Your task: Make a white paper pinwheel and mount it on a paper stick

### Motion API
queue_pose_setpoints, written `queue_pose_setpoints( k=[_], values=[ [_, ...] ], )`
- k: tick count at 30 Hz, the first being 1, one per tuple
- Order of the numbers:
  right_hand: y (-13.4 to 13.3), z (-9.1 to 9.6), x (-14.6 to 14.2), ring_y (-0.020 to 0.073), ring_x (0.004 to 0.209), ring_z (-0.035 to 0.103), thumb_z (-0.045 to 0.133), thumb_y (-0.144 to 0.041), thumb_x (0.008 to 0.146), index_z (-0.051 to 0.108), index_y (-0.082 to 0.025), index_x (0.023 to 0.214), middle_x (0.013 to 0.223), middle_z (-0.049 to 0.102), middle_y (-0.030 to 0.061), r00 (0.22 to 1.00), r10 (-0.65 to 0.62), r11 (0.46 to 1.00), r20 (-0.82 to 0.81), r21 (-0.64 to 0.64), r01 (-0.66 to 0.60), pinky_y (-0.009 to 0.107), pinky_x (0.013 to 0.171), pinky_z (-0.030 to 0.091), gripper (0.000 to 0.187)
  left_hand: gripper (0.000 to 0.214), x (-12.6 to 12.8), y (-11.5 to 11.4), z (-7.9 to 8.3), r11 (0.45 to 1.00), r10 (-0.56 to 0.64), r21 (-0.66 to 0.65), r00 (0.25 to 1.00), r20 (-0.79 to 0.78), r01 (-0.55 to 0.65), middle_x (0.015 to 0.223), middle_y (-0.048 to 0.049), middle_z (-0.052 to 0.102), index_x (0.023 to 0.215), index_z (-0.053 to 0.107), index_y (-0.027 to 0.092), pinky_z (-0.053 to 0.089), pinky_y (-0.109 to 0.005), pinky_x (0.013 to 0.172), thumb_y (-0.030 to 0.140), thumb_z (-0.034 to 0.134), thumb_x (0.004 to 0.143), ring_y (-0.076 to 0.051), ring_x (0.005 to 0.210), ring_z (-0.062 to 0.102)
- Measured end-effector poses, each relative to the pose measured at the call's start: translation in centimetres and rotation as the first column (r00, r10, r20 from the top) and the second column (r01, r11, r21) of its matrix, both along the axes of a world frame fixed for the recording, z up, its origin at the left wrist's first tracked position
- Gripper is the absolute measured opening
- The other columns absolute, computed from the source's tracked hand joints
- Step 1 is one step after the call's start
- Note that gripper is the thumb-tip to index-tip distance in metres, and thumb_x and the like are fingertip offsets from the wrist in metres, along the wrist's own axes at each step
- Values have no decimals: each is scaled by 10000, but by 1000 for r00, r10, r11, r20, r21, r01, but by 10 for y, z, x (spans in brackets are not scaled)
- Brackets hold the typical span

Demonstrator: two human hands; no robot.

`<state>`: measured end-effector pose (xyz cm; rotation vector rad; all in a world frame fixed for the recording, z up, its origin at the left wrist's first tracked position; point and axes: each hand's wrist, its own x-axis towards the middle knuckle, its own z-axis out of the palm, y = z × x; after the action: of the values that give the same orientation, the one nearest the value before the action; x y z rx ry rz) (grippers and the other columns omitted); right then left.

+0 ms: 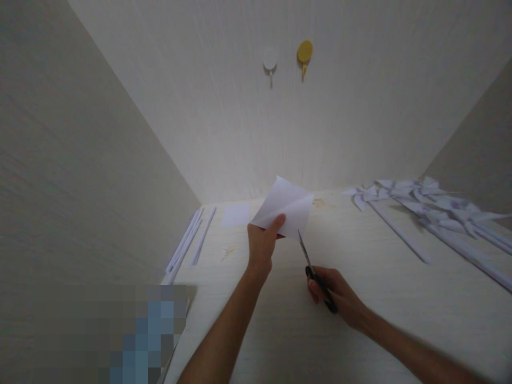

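My left hand (pixel 262 242) pinches a folded white paper (pixel 285 205) by its lower edge and holds it up above the light wooden desk (pixel 360 304). Thumb on the front, fingers behind. My right hand (pixel 334 293) grips black-handled scissors (pixel 314 272), blades closed or nearly so, pointing up toward the paper's lower right edge. The blade tip is just below the paper, close to it.
Several white paper pinwheels on long sticks (pixel 432 210) lie at the right back of the desk. A few rolled paper sticks (pixel 188 242) lie at the left, with a small white paper square (pixel 236 215) beside them. Two wall hooks, white (pixel 270 61) and yellow (pixel 304 53), are on the back wall.
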<state>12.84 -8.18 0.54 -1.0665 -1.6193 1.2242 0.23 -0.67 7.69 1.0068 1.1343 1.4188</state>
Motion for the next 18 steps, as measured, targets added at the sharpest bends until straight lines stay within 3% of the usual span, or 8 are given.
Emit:
queue_pose_setpoints(
  k=[18],
  values=[
    [1,-2,0,84,437,330,410,-360,729,365,-177,495,459,352,-40,1000,-17,1000,21,-7,17,214,416,253,301,335,0,0,2,1000,-4,0,1000,-12,4,748,-96,626,773,610,72,497,-266,488,270,657,506,-168,629,572]
  ],
)
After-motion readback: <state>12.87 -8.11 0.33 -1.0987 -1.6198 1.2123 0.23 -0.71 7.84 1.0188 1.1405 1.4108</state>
